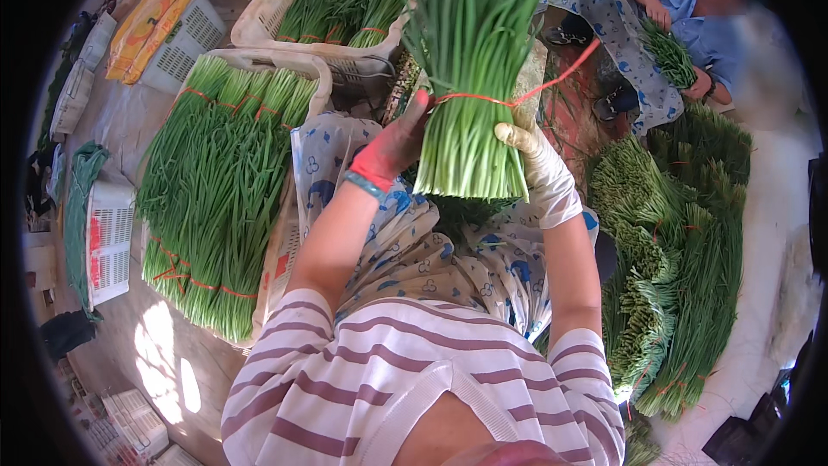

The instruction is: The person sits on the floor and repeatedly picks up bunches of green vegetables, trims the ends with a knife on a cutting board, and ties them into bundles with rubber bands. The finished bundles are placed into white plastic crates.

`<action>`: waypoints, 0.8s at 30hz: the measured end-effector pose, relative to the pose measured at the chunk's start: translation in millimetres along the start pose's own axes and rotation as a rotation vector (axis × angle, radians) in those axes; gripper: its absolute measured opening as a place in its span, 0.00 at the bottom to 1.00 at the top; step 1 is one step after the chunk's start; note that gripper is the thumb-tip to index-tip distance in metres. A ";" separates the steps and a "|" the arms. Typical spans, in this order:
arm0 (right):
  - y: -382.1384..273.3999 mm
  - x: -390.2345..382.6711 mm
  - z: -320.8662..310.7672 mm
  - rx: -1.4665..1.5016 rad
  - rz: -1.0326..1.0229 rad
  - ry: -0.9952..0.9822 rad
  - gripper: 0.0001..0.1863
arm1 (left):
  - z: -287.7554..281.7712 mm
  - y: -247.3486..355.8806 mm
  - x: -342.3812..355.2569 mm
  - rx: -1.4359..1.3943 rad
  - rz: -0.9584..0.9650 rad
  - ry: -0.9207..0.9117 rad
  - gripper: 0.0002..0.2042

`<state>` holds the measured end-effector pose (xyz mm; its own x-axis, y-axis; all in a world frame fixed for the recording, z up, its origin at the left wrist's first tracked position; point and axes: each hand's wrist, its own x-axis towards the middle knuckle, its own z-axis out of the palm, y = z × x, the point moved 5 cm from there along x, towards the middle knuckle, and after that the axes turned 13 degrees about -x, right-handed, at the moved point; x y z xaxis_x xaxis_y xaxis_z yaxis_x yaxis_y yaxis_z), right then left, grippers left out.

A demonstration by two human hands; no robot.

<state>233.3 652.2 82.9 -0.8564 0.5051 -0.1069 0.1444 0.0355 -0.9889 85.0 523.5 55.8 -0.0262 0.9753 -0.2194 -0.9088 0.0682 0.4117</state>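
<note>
I hold an upright bundle of green leafy stalks (468, 152) above my lap, with the pale stem ends at the bottom. My left hand (392, 138), in a red and dark glove, is closed on its left side. My right hand (542, 164), in a cream glove, grips its right side, thumb across the stems. A red tie (466, 97) circles the bundle, its long free end rising to the right. A patterned plastic apron (414, 250) covers my lap.
Crates of tied bundles (216, 190) (345, 9) stand left and ahead. A pile of green stalks (638, 242) lies at my right. At upper right another person (690, 26) holds greens. A crate under a yellow sack (172, 43) and a crate with green cloth (108, 250) stand further left.
</note>
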 end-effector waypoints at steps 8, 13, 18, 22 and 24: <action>-118.8 -9.9 -55.7 -1.302 -0.336 0.300 0.53 | 4.2 15.2 -3.1 -0.428 -0.181 -0.092 0.33; -144.4 -5.7 5.6 -1.917 -0.729 0.131 0.68 | 34.8 47.8 -8.6 0.449 -0.198 -0.101 0.37; -156.4 -7.5 16.2 -1.454 -0.881 0.020 0.67 | 34.2 68.2 14.9 0.092 -0.283 -0.280 0.43; -135.6 5.1 -8.6 -0.729 -0.485 0.036 0.65 | 14.9 94.0 2.0 0.339 0.215 -0.098 0.43; -118.7 12.5 -12.0 -0.350 -0.366 0.048 0.62 | 14.0 91.7 -9.4 0.501 0.531 -0.061 0.49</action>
<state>211.4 664.6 200.1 -0.8593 0.4442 0.2536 0.0032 0.5005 -0.8657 7.7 523.5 107.9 -0.3737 0.9126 0.1660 -0.4804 -0.3435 0.8070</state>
